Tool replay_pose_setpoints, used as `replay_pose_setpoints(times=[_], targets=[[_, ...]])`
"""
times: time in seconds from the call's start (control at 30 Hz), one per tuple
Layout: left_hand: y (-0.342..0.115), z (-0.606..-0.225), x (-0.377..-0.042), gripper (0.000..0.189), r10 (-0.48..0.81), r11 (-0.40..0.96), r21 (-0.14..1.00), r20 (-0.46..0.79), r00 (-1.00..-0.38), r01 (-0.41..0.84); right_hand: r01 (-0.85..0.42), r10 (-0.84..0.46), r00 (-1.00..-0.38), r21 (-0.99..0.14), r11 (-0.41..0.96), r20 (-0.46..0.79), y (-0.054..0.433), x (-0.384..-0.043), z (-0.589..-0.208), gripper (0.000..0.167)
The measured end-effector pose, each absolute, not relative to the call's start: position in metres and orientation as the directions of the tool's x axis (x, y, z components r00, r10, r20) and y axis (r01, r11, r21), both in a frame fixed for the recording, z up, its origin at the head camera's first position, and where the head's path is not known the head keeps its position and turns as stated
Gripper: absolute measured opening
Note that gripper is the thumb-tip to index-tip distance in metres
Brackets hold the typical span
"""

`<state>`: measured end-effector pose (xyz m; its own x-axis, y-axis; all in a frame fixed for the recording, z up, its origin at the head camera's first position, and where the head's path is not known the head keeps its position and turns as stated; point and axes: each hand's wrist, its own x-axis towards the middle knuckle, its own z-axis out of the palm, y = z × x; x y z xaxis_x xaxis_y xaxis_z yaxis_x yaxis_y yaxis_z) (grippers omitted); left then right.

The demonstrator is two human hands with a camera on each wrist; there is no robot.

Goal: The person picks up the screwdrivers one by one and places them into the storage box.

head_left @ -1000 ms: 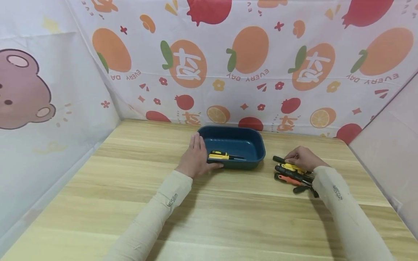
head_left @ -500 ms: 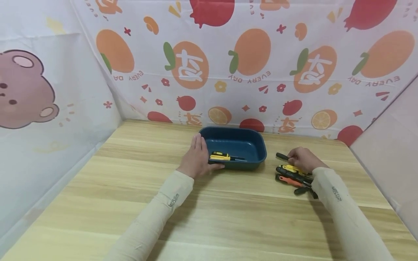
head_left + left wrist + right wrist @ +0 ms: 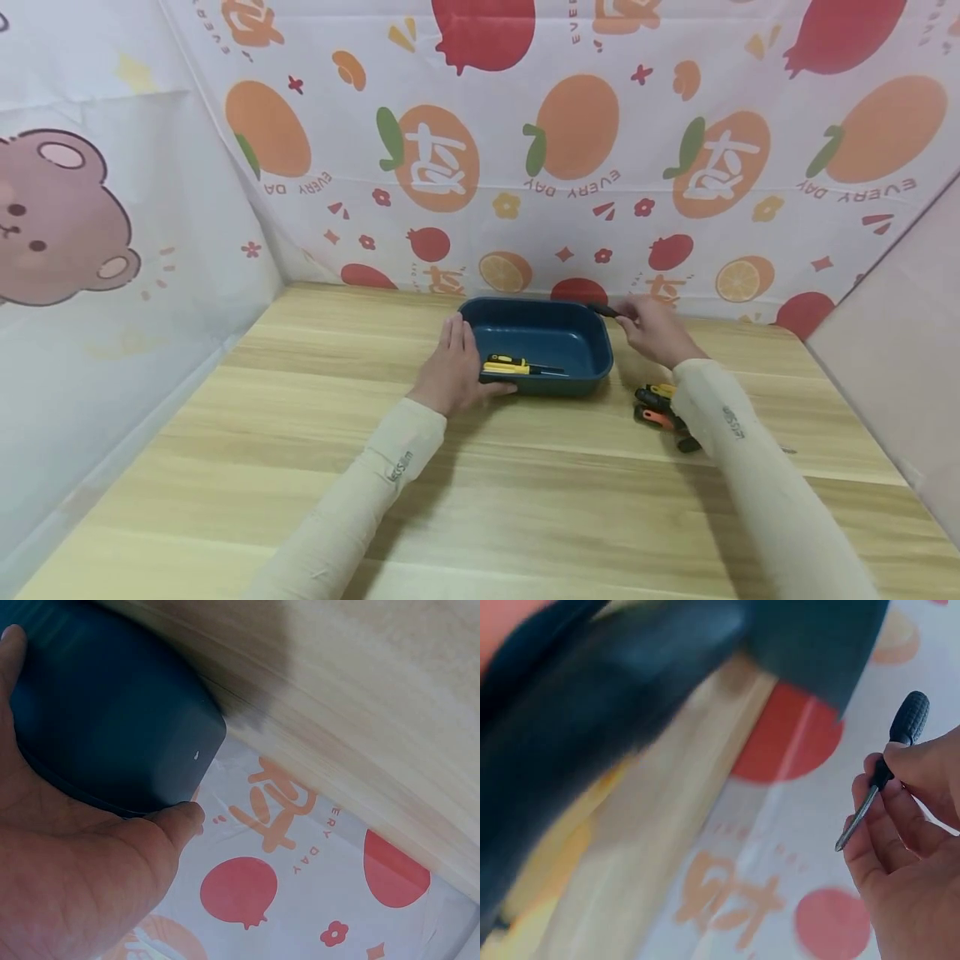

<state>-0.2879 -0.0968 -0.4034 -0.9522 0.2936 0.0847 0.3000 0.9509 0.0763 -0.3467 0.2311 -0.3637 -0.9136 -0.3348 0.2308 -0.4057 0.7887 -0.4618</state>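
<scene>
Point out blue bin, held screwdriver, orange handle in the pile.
Blue bin (image 3: 547, 343): head view, bare inner floor.
Held screwdriver (image 3: 883, 774): right wrist view, dark collar above the shaft.
Orange handle (image 3: 656, 419): head view, orange part.

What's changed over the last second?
The right-hand grip moved left and away from the person, from the screwdriver pile to the far right corner of the blue tub, carrying the black-handled screwdriver it already held. Nothing visibly released. Unchanged: left-hand grip against the tub's left end, two yellow-and-black screwdrivers inside.
</scene>
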Motion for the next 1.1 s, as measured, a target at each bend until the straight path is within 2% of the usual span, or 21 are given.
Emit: replay_pose_setpoints(times=[0.23,0.47,0.83,1.1], targets=[[-0.095,-0.404,-0.288,0.128,0.282,0.952,0.104,0.067,-0.957,0.288,-0.458,-0.387,-0.889,-0.443,0.771,0.245,0.182,-0.346,-0.355,0.024],[-0.095,-0.403,-0.286,0.128,0.291,0.949,0.1,0.098,-0.952,0.301,-0.493,-0.442,-0.87,-0.428,0.757,0.219,0.142,-0.351,-0.364,0.021],[-0.095,-0.405,-0.284,0.125,0.302,0.948,0.065,0.109,-0.947,0.31,-0.421,-0.486,-0.874,-0.501,0.756,0.001,0.11,-0.364,-0.389,0.022],[-0.098,-0.403,-0.287,0.125,0.306,0.949,0.034,0.117,-0.945,0.312,-0.414,-0.523,-0.85,-0.53,0.74,-0.065,0.105,-0.371,-0.396,0.022]])
